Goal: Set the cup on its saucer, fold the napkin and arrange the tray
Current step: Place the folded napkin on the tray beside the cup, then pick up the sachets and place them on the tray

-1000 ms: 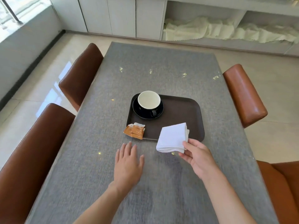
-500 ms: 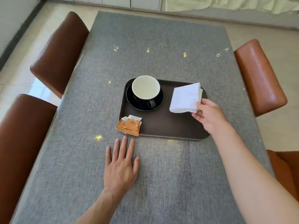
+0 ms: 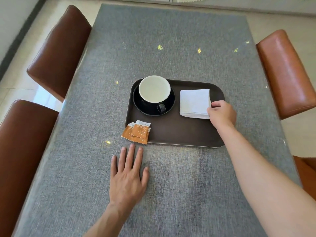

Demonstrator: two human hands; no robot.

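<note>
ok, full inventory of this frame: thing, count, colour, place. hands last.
table: 1, grey woven top, fills the view
tray: 1, dark brown, centre of table
saucer: 1, black, far left part of tray
cup: 1, black outside, pale inside, upright on the saucer, handle toward the camera
napkin: 1, white, folded square, far right part of tray
sachets: 2, orange and white, overlapping, across the tray's near left corner
chairs: 4 partly in view, brown leather, two at each side
left hand: flat on the table, near the tray
right hand: at the napkin's right edge, fingers curled on it
</note>
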